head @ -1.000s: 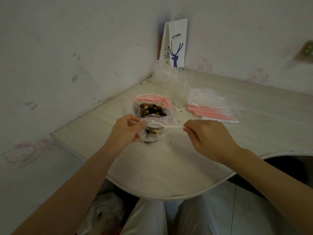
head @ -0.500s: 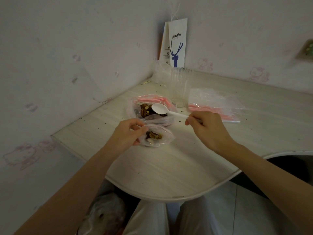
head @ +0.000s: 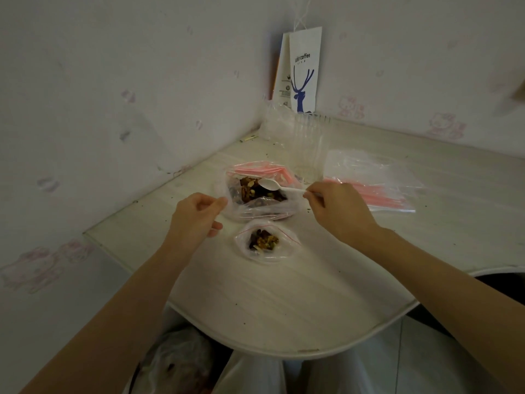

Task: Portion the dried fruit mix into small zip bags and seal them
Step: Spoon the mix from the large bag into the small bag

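We are reaching the white plastic spoon (head: 270, 184) into the large clear zip bag with the pink seal strip (head: 264, 209), right in the centre of the frame. Its bowl, looking empty, is hovering over the dried fruit mix (head: 250, 191) heaped inside. Our right hand (head: 339, 213) is pinching the far end of the handle between thumb and fingertips. That light grip is giving the spoon reach into the open mouth without the knuckles crushing the film.

Our left hand (head: 196, 220) is sitting at the left edge of that bag, fingers curled and thumb tip right at the plastic. We cannot tell whether that grip is pinching the film or only touching it. The spot suggests it is steadying the mouth for the scoop.

Just below, toward the lower centre, the small clear zip bag with the red seal line (head: 273, 255) is lying on the pale wood-grain bench (head: 284, 302). Its mouth is gaping upward over a little mound of mix, unsealed, with nobody holding it. It is parked close so each spoonful is travelling only a short way.

Right of centre, a pile of empty clear zip bags with pink strips (head: 375, 186) is waiting for later portions. We are judging this portion partly filled, with sealing not yet done.
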